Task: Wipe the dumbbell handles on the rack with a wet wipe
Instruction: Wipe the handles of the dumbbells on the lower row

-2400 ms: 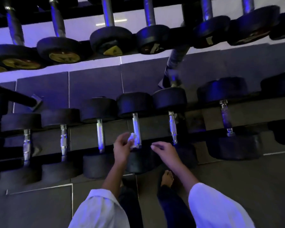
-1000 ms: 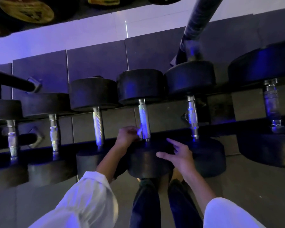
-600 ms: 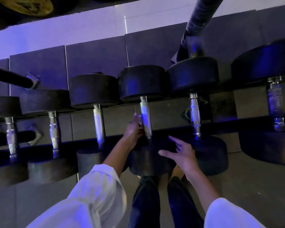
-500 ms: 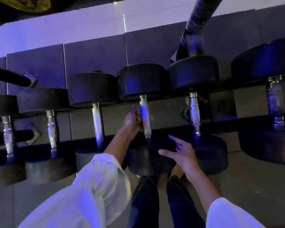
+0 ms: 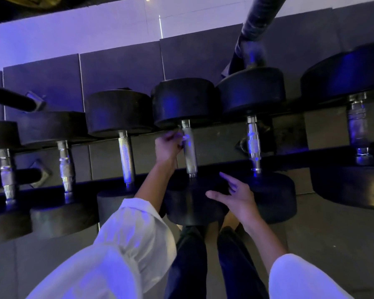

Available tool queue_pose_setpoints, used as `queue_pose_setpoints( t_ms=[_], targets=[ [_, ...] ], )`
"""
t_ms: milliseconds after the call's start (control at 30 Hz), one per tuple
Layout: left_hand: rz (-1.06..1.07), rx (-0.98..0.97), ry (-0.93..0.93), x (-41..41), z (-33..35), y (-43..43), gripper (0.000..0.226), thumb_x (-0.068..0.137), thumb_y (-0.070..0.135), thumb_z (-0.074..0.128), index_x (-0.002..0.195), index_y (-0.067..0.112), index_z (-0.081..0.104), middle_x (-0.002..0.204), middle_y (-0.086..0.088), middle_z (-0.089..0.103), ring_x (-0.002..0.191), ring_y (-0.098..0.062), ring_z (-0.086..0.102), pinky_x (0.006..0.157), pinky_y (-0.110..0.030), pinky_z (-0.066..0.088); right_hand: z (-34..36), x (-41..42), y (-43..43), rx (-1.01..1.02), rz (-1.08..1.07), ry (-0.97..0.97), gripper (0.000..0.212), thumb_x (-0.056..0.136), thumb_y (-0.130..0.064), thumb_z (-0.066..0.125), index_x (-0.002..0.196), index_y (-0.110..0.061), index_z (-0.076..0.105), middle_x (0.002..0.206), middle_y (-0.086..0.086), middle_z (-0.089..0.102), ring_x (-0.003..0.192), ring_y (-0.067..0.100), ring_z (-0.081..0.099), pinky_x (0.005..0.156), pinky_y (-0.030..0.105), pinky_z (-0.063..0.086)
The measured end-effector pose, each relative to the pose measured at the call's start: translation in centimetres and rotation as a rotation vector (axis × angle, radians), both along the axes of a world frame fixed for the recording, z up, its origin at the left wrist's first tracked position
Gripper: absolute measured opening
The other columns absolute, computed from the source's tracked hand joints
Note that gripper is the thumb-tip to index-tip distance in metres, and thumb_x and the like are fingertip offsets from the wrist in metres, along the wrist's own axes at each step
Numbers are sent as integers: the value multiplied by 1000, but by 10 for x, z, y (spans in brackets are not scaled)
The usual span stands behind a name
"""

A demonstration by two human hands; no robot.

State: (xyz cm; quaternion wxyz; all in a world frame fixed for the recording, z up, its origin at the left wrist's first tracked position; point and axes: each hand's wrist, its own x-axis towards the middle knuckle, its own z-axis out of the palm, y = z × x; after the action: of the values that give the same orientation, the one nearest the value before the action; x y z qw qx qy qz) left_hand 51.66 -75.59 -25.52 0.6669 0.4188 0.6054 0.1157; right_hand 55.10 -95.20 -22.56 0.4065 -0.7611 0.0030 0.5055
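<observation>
A left hand (image 5: 168,145) pinches a barely visible wipe (image 5: 184,138) against the top of a dumbbell handle (image 5: 190,152) on the rack (image 5: 300,162). The right hand (image 5: 235,198) lies open at its near head (image 5: 192,203). Mid-wipe; a downward stroke likely follows.

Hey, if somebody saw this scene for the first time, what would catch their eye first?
A row of black dumbbells with chrome handles, lit blue-violet, fills the view. At centre, the left hand curls against the far end of one handle, seemingly pinching the wet wipe. The right hand is spread open over that dumbbell's near head.
</observation>
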Motion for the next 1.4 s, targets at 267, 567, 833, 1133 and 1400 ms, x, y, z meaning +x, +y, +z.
queue_pose_setpoints(
  t_ms=[267, 567, 833, 1133, 1400],
  targets=[
    [-865, 848, 77, -38, 14, -31, 25, 85, 3, 62, 103, 16, 73, 114, 3, 65, 101, 4, 54, 86, -1, 37, -8, -17, -4, -13, -5, -105, 94, 62, -38, 80, 141, -9, 37, 141, 6, 45, 131, 11, 40, 104, 18, 29],
    [-1691, 1414, -111, -47, -17, 5, 30, 84, 19, 50, 110, 22, 66, 111, 4, 65, 106, -18, 55, 78, -29, 51, -18, -22, -6, -24, -91, -98, 95, 58, -38, 84, 138, -11, 41, 139, 4, 48, 131, 13, 42, 110, 26, 31],
    [-1456, 1522, 182, -21, -21, -3, 27, 81, 17, 45, 92, 13, 69, 100, -4, 66, 95, -20, 43, 67, -30, 53, -18, -23, -7, -3, -121, -69, 97, 56, -38, 83, 139, -10, 41, 142, 4, 44, 132, 9, 38, 111, 24, 28],
    [-941, 1017, 74, -15, -3, 11, 17, 82, 5, 60, 91, 9, 73, 101, -9, 65, 87, -23, 63, 78, -20, 42, 2, -32, 11, -119, 130, -163, 121, 59, -50, 80, 149, -9, 11, 154, 6, 22, 141, 16, 25, 111, 25, 23],
    [-194, 86, 182, -34, -7, -26, 20, 82, -9, 55, 92, 5, 65, 73, 0, 61, 69, -14, 58, 62, -21, 50, 4, -27, 13, -230, 131, -190, 126, 46, -54, 84, 147, -10, 22, 127, 8, 56, 126, 24, 47, 103, 36, 40]
  ],
)
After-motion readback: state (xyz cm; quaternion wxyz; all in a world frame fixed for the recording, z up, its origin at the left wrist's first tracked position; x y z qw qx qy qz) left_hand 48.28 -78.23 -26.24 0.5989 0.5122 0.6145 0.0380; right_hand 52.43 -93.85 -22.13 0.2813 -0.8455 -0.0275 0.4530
